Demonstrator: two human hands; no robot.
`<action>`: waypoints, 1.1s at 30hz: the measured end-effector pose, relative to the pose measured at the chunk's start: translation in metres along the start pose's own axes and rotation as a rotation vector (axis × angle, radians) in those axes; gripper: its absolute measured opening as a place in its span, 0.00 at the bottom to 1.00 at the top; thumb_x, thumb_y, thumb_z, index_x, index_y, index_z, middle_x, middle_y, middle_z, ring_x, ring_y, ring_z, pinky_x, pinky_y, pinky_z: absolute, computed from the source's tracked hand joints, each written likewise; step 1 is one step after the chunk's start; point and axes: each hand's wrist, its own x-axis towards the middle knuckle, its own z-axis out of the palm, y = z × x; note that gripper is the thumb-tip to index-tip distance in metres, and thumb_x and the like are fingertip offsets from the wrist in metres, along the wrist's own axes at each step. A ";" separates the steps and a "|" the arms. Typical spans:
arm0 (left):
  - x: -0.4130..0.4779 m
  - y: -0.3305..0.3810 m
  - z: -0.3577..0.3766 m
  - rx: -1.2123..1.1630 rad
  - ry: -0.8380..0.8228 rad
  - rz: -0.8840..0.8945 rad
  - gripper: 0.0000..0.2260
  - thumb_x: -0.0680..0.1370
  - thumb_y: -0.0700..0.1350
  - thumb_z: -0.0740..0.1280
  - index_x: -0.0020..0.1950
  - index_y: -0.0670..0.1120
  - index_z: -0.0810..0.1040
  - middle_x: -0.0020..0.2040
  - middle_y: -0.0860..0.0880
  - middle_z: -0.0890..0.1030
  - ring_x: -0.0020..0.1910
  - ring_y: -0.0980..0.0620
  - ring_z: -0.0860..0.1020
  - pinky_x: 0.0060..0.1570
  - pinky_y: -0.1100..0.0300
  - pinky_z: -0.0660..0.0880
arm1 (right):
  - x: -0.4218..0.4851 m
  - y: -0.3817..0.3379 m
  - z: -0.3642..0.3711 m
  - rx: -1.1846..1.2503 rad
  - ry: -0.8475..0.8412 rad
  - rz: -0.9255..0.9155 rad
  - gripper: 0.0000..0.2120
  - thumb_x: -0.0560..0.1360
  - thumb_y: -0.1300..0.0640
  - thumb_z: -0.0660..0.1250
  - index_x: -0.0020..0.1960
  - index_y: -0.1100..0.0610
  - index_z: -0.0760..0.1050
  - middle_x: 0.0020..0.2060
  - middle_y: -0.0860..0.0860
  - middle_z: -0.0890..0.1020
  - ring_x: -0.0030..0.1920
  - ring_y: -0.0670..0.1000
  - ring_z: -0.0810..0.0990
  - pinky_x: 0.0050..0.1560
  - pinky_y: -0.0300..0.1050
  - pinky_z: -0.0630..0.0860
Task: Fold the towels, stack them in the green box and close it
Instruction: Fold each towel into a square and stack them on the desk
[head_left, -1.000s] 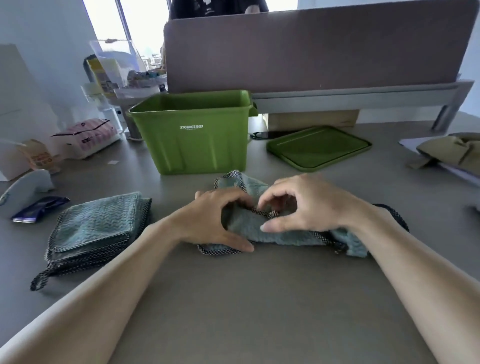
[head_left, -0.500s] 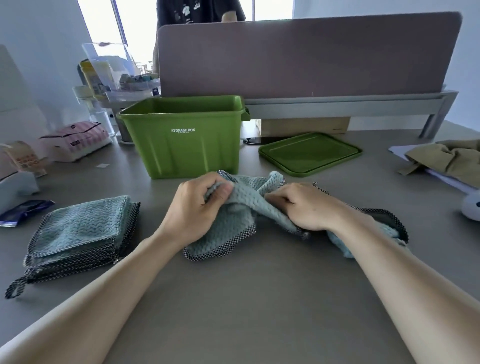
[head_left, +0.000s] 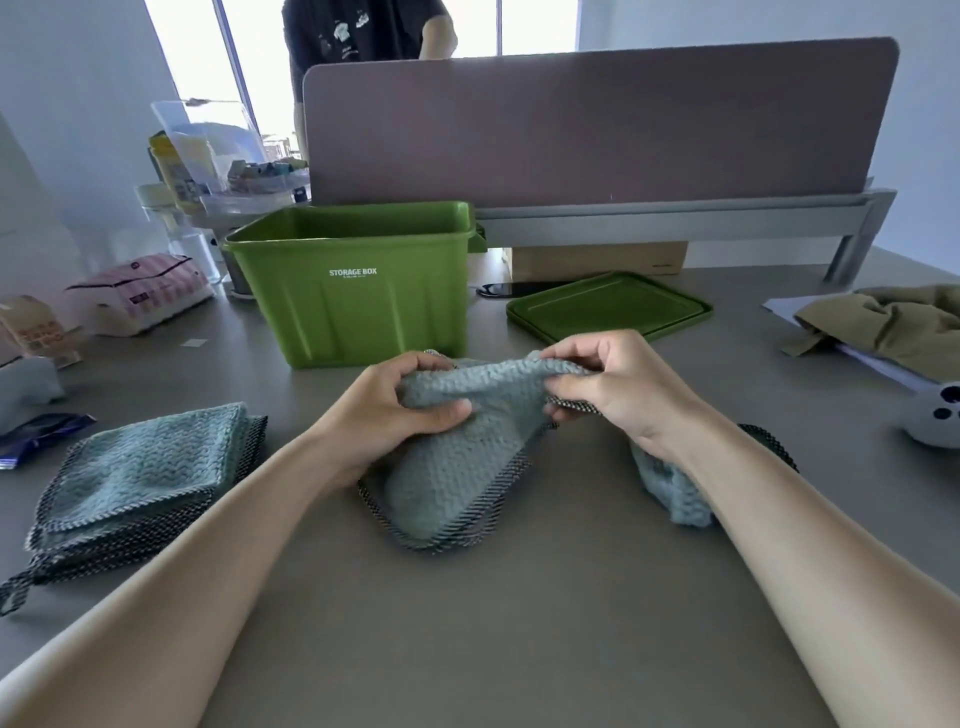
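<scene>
Far left on the table (head_left: 467, 649): stack of folded towels (head_left: 135, 478), teal w/ checked trim, lying flat, well apart from the hands. Behind it & further right: green box (head_left: 353, 296), open; inside not visible from here.

Just in front of the box, the left hand (head_left: 384, 410). Its grip is closed round a bunched top edge of the towel (head_left: 457, 467), thumb across the front. The towel spans both hands: top edge lifted, lower part resting on the table in a slack heap.

Right hand (head_left: 618, 389): its grip is a pinch on the same top edge, at the checked trim. Under the right forearm lies a second loose towel (head_left: 670, 493), crumpled on the table. The lid (head_left: 608, 306) lies flat beyond, right of the box, not on it.

Handling, my read:
- Light, v. soft, no stiffness; it sags wherever unsupported, so it prob. won't keep a fold unless laid flat & pressed.
- Fluffy weave, so not slippery; nothing fragile.
- Best hold: corners along the trim, hands spread to pull it taut.
- The stack prob. needs both hands round it, or the layers may slide.
</scene>
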 end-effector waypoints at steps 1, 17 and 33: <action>0.000 -0.003 -0.003 -0.036 0.006 -0.017 0.23 0.65 0.44 0.79 0.57 0.44 0.79 0.53 0.39 0.84 0.51 0.44 0.83 0.56 0.49 0.80 | 0.002 0.002 -0.002 -0.020 0.036 -0.013 0.09 0.74 0.72 0.70 0.47 0.61 0.82 0.41 0.57 0.84 0.32 0.48 0.83 0.35 0.38 0.80; -0.020 0.012 0.001 0.760 -0.324 0.358 0.25 0.63 0.67 0.75 0.51 0.55 0.75 0.50 0.61 0.76 0.50 0.60 0.75 0.49 0.69 0.70 | 0.004 0.004 -0.017 -0.473 0.209 -0.074 0.14 0.68 0.61 0.73 0.51 0.47 0.82 0.49 0.44 0.83 0.53 0.45 0.80 0.55 0.43 0.74; -0.010 0.005 -0.011 0.384 -0.057 0.180 0.26 0.78 0.58 0.66 0.34 0.37 0.67 0.32 0.46 0.61 0.32 0.47 0.58 0.33 0.52 0.58 | -0.001 0.004 -0.025 -0.799 -0.191 -0.068 0.24 0.65 0.43 0.79 0.60 0.42 0.79 0.62 0.39 0.71 0.62 0.40 0.69 0.61 0.40 0.62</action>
